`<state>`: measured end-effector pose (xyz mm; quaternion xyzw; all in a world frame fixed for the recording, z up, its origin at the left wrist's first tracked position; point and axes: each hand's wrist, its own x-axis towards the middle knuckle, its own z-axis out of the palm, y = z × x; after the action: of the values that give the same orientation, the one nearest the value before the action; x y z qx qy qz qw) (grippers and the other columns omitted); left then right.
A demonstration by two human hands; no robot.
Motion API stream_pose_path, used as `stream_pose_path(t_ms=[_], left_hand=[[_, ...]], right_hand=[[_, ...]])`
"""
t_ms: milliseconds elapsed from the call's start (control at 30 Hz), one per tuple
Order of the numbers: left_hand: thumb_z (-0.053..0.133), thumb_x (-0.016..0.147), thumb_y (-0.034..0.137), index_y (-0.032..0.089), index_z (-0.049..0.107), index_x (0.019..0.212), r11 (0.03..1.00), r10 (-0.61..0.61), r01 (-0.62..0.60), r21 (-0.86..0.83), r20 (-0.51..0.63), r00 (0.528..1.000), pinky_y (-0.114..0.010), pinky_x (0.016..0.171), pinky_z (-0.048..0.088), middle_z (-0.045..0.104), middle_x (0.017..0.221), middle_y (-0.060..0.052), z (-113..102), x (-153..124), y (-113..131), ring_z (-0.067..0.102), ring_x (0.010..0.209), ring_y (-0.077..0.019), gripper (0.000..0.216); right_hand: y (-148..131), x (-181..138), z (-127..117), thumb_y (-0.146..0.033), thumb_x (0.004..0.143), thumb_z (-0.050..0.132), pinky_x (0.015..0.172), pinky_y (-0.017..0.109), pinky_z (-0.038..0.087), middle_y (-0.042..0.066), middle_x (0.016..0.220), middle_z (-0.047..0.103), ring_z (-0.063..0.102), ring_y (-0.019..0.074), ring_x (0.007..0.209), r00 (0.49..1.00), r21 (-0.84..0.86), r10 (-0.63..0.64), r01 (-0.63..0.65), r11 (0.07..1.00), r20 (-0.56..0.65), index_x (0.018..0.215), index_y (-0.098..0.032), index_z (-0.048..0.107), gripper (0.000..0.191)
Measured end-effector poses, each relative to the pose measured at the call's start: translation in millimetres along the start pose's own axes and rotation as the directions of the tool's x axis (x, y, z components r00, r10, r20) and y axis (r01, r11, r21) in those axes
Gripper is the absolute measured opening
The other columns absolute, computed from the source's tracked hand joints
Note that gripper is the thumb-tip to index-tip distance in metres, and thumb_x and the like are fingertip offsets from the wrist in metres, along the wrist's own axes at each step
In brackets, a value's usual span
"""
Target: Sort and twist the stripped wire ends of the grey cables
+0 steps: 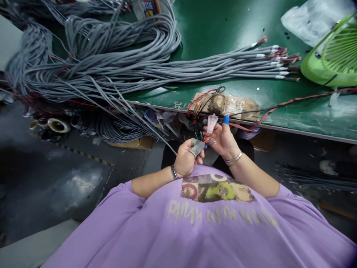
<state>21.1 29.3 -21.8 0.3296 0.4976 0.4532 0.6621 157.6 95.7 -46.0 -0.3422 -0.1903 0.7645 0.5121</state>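
Note:
My left hand [187,158] is closed around the end of a grey cable [197,148], with tape wrapped on its fingers. Thin coloured wires [205,138] fan out of that cable end. My right hand [221,138] pinches those wires from the right; a blue cot [225,119] covers one fingertip and a pale wrap [212,123] covers another. Both hands sit just below the front edge of the green workbench [212,22], above my purple shirt. A watch is on my left wrist and a bracelet on my right.
A big bundle of grey cables [117,56] lies across the bench and spills over its left edge. Their stripped ends [281,61] point right. A green fan [334,56] and a plastic bag [312,18] are at the far right. A scorched block with red and black leads [223,104] sits on the bench edge.

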Motion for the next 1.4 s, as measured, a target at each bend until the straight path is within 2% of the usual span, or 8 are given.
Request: stream_pose_path(t_ms=[267, 400, 567, 667, 733, 867, 967, 1400], left_hand=[[0.075, 0.072, 0.049, 0.018, 0.052, 0.071, 1.0, 0.029, -0.029, 0.001, 0.023, 0.999, -0.016, 0.033, 0.028, 0.06, 0.055, 0.004, 3, 0, -1, 0.049, 0.035, -0.005, 0.039], [0.074, 0.071, 0.052, 0.018, 0.052, 0.073, 1.0, 0.022, -0.022, -0.002, 0.018, 1.0, -0.016, 0.033, 0.027, 0.059, 0.054, 0.005, 6, 4, 2, 0.048, 0.035, -0.0047, 0.041], [0.074, 0.071, 0.051, 0.018, 0.052, 0.073, 1.0, 0.028, -0.028, -0.014, 0.0, 1.0, -0.017, 0.033, 0.026, 0.059, 0.055, 0.006, 7, 6, 6, 0.048, 0.035, -0.0047, 0.04], [0.075, 0.069, 0.052, 0.018, 0.052, 0.073, 1.0, 0.022, -0.022, -0.014, -0.009, 1.0, -0.017, 0.034, 0.027, 0.058, 0.054, 0.006, 8, 6, 7, 0.048, 0.035, -0.0049, 0.041], [0.075, 0.068, 0.053, 0.018, 0.052, 0.073, 1.0, 0.024, -0.024, -0.01, -0.003, 1.0, -0.017, 0.034, 0.027, 0.059, 0.054, 0.006, 8, 6, 7, 0.048, 0.034, -0.0051, 0.042], [0.075, 0.068, 0.053, 0.018, 0.053, 0.073, 1.0, 0.028, -0.028, 0.001, -0.001, 1.0, -0.017, 0.034, 0.027, 0.059, 0.054, 0.006, 9, 6, 7, 0.047, 0.034, -0.0049, 0.041], [0.074, 0.069, 0.052, 0.018, 0.053, 0.073, 0.999, 0.032, -0.032, 0.004, -0.006, 0.999, -0.016, 0.034, 0.028, 0.059, 0.054, 0.006, 9, 7, 6, 0.047, 0.035, -0.0045, 0.04], [0.074, 0.07, 0.051, 0.018, 0.052, 0.071, 0.999, 0.003, -0.003, 0.038, 0.003, 1.0, -0.016, 0.034, 0.028, 0.059, 0.055, 0.005, 7, 7, 3, 0.048, 0.035, -0.0044, 0.04]], right_hand=[[-14, -1, -2, -0.071, 0.076, 0.064, 0.049, 0.021, 0.043, 0.002, 0.069, 0.067, 0.055, 0.0103, 0.054, 0.996, -0.071, 0.052, -0.046, 0.996, 0.075, 0.081, -0.018, 0.067, 0.053], [-15, 0, 1, -0.055, 0.07, 0.079, 0.045, 0.021, 0.038, -0.002, 0.062, 0.062, 0.05, 0.0089, 0.051, 0.999, -0.129, -0.043, 0.046, 0.991, 0.028, 0.078, -0.018, 0.065, 0.04], [-9, 0, 0, -0.061, 0.069, 0.078, 0.044, 0.021, 0.033, -0.004, 0.056, 0.055, 0.044, 0.0071, 0.048, 0.988, -0.178, -0.157, 0.154, 0.972, -0.003, 0.071, -0.019, 0.062, 0.045], [-5, 1, -2, -0.062, 0.066, 0.079, 0.044, 0.021, 0.031, -0.007, 0.051, 0.05, 0.039, 0.0062, 0.046, 0.926, -0.275, -0.362, 0.323, 0.905, -0.103, 0.066, -0.021, 0.058, 0.046], [-2, 2, -3, -0.066, 0.067, 0.076, 0.044, 0.021, 0.032, -0.006, 0.052, 0.051, 0.04, 0.0064, 0.046, 0.905, -0.305, -0.408, 0.357, 0.883, -0.122, 0.066, -0.021, 0.058, 0.048], [0, 2, 3, -0.073, 0.07, 0.068, 0.048, 0.023, 0.039, -0.002, 0.061, 0.062, 0.052, 0.0094, 0.051, 0.985, -0.18, -0.17, 0.16, 0.97, -0.038, 0.07, -0.02, 0.062, 0.054], [-2, 3, 9, -0.072, 0.069, 0.07, 0.051, 0.024, 0.043, -0.001, 0.062, 0.065, 0.054, 0.0104, 0.052, 0.997, -0.07, -0.068, 0.067, 0.995, -0.026, 0.072, -0.019, 0.064, 0.054], [1, 2, 13, -0.073, 0.072, 0.068, 0.052, 0.023, 0.046, -0.002, 0.065, 0.065, 0.056, 0.0101, 0.054, 0.996, 0.019, -0.083, 0.083, 0.996, -0.029, 0.077, -0.022, 0.063, 0.052]])
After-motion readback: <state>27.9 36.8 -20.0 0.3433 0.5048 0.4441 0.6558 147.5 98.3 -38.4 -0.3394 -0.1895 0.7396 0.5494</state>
